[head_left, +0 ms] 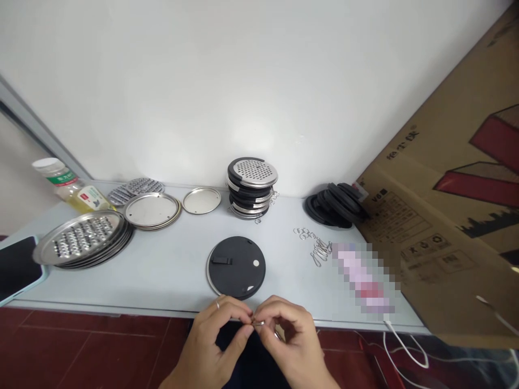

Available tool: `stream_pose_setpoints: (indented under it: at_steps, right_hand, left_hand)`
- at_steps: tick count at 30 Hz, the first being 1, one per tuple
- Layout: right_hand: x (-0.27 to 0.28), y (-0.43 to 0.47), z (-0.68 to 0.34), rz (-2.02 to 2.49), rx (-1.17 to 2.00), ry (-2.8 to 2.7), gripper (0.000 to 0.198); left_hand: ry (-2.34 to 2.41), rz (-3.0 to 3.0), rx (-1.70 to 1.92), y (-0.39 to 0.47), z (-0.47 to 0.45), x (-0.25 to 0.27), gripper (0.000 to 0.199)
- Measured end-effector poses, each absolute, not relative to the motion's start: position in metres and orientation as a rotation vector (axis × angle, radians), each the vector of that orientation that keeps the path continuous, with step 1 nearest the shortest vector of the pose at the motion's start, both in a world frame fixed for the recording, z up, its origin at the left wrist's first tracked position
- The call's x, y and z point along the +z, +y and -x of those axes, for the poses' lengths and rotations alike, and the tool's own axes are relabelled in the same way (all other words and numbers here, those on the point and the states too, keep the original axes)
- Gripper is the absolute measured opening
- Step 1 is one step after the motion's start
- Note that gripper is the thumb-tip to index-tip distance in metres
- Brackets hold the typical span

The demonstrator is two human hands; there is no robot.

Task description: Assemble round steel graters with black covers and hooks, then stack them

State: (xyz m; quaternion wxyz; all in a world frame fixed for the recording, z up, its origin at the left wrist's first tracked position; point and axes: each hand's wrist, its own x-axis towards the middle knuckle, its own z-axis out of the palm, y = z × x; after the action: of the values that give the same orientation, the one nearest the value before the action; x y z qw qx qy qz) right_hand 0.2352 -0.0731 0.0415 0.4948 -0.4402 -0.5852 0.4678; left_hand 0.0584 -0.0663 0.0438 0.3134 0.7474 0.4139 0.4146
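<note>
Right at the table's [162,281] near edge, two hands pinch one small metal ring [258,323]: left hand [214,337], right hand [286,337]. It is too tiny to tell which way it points. One black round lid [236,267] lies flat just behind them.

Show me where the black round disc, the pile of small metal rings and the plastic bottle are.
black round disc [236,267], head view, middle of its black face.
pile of small metal rings [316,244], head view, its centre.
plastic bottle [75,189], head view, its labelled body.
</note>
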Motion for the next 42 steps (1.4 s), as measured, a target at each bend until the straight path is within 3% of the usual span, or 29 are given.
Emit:
stream_pose_setpoints:
  at_steps: [7, 16, 24, 30, 34, 37, 42]
  right_hand:
    - [0.045, -0.069, -0.231, 1.051, 1.178, -1.423, 0.005]
    - [0.046, -0.060, -0.219, 1.062, 1.367, -1.208, 0.018]
    - [0.050, -0.043, -0.201, 1.123, 1.365, -1.040, 0.026]
    - [0.057, -0.034, -0.195, 1.272, 1.179, -1.297, 0.018]
    - [0.053, -0.019, -0.202, 1.257, 1.059, -1.540, 0.016]
    - [0.047, 0.001, -0.211, 1.240, 0.820, -1.786, 0.038]
    - [0.039, 0.029, -0.223, 1.351, 0.763, -2.199, 0.100]
  left_hand:
    - [1.114, -2.125, 1.122, -0.063, -0.053, 0.043, 0.015]
    - [1.171, -2.252, 1.134, -0.061, -0.045, 0.040, 0.014]
    - [1.282, -2.390, 1.424, -0.055, -0.039, 0.038, 0.024]
    - [1.275, -2.472, 1.463, -0.046, -0.031, 0.037, 0.026]
    - [1.439, -2.252, 1.464, -0.040, -0.022, 0.028, 0.017]
    - [1.610, -2.026, 1.380, -0.031, -0.015, 0.018, 0.009]
    - [1.764, -1.804, 1.341, -0.011, -0.008, 0.007, 0.018]
